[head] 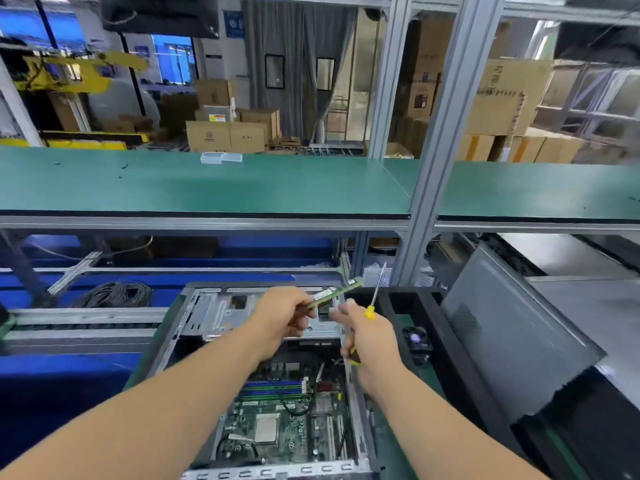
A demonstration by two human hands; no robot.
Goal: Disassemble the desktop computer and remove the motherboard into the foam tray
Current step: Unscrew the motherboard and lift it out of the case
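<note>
A coil of black cable [117, 294] lies well to the left of the open computer case [194, 317], on the blue surface beyond the conveyor rails. The case lies on its side with the panel off, and the motherboard [277, 427] sits inside it, in the near half, with blue and green memory slots [273, 389] across its far edge and a bare square processor [266, 429] near its middle. Above the far half of the case the left hand [280, 317] pinches one end of a green memory stick [337, 291], which slants up and to the right. Just right of it, the right hand [372, 336] is curled round the yellow handle of a screwdriver [375, 296], shaft pointing up. Right of the case stands the black foam tray [429, 299], with a small fan [415, 339] lying in one compartment. A grey side panel [512, 341] leans at the tray's right.
</note>
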